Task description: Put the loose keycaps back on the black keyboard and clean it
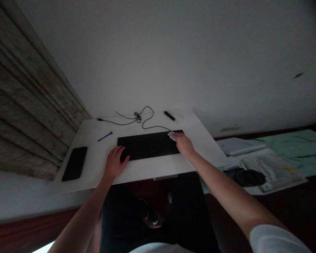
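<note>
while the person sits at a white desk (152, 169), a black keyboard (149, 144) lies centred on its surface. a black smartphone (74, 163) lies face up at the left, a black cable (147, 121) loops behind the keyboard, and a blue plastic tool (104, 136) lies between them. the right hand (183, 144) grips a white cloth (171, 136) narrowly against the keyboard's far right corner. the left hand (116, 162) rests half-curled on the keyboard's near left end, holding nothing.
</note>
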Demonstrator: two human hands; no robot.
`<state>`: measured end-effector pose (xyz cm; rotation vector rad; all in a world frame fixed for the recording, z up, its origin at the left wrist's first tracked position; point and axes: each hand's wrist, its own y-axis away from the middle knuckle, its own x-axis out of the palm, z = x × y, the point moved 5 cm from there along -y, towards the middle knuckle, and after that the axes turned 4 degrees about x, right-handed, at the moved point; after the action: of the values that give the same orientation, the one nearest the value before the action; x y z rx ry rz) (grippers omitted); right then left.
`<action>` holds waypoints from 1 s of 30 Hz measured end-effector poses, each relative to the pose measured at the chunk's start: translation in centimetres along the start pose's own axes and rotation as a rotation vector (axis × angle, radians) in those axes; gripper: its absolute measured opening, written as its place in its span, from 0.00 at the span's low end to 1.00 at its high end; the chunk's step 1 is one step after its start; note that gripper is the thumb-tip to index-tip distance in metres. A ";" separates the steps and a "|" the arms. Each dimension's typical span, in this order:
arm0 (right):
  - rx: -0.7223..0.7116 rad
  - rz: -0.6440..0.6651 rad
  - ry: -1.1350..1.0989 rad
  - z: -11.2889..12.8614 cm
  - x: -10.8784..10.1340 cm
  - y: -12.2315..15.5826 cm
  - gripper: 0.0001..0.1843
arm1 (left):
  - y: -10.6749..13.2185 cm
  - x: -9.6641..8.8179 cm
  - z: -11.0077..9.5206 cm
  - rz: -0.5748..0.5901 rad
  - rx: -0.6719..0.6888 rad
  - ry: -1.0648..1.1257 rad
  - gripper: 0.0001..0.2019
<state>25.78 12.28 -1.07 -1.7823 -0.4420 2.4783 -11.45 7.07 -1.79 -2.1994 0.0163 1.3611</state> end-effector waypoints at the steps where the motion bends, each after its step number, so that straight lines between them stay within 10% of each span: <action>1: -0.002 0.001 -0.015 0.7 0.2 -0.1 0.29 | 0.0 0.0 0.0 -0.001 0.001 -0.002 0.22; 9: -0.246 0.054 -0.133 9.9 3.2 -1.3 0.31 | 0.1 -0.1 0.2 -0.003 -0.026 0.026 0.22; 22: 0.047 -0.014 0.047 -5.7 -1.8 1.3 0.31 | 0.0 0.0 0.2 0.014 -0.030 0.038 0.22; 30: -0.022 -0.017 -0.061 -0.5 0.2 1.3 0.31 | 0.0 -0.1 0.2 0.020 -0.032 0.030 0.22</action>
<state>26.28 11.19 -1.75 -1.7068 -0.4878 2.5318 -11.68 7.15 -1.80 -2.2518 0.0271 1.3479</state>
